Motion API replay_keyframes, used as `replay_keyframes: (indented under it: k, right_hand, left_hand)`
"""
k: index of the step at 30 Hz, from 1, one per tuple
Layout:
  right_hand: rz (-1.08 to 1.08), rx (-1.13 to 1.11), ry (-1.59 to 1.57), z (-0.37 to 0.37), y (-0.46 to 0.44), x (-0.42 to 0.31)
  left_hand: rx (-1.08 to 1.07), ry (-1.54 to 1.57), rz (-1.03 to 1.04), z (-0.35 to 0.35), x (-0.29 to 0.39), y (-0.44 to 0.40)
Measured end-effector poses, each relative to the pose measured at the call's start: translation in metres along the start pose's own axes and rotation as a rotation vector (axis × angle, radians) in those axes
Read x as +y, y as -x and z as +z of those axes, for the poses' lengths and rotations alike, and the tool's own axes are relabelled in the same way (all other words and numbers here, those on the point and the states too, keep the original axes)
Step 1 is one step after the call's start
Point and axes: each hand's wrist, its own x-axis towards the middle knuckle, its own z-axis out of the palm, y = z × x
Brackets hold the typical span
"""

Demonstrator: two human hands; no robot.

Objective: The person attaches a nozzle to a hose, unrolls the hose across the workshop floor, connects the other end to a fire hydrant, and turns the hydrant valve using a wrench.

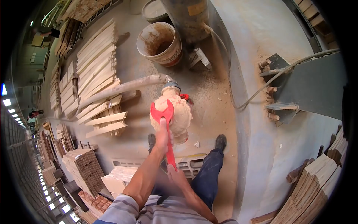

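Both of my hands are closed round a large red open-end wrench point(169, 143). My left hand point(163, 136) grips it just below the jaw, and my right hand point(176, 177) holds the far end of the handle, nearer my body. The wrench's forked head lies over a rounded fitting point(182, 112) caked in pale dust or plaster; whether the jaw touches it, I cannot tell. A thick dusty hose point(123, 87) joins the fitting through a grey collar point(172, 84). Something small and red point(185, 97) shows at the fitting's right side.
A dirty bucket point(159, 44) stands beyond the fitting, beside a dark drum point(186, 18). Stacked pale boards point(99, 63) lie to the left. At right, a steel column point(317, 86) is bolted to a concrete surface point(261, 149). A slotted block point(188, 166) lies near my feet.
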Motion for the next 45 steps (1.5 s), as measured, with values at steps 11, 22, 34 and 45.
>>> replay_keyframes:
  k: [11, 22, 34, 45]
  right_hand:
    - [0.04, 0.015, -0.057, -0.002, 0.002, -0.001]
    - [-0.028, 0.172, -0.009, 0.012, 0.018, -0.018]
    - [0.001, 0.257, 0.067, 0.013, 0.014, -0.015]
    - [0.005, 0.281, 0.009, 0.012, 0.01, -0.007]
  left_hand:
    - [-0.014, 0.005, 0.008, -0.001, 0.0, -0.001]
    - [-0.112, 0.128, -0.047, -0.006, 0.002, 0.002]
    - [-0.179, 0.204, -0.032, -0.012, -0.008, -0.006]
    - [-0.241, 0.184, -0.098, -0.017, 0.009, -0.001]
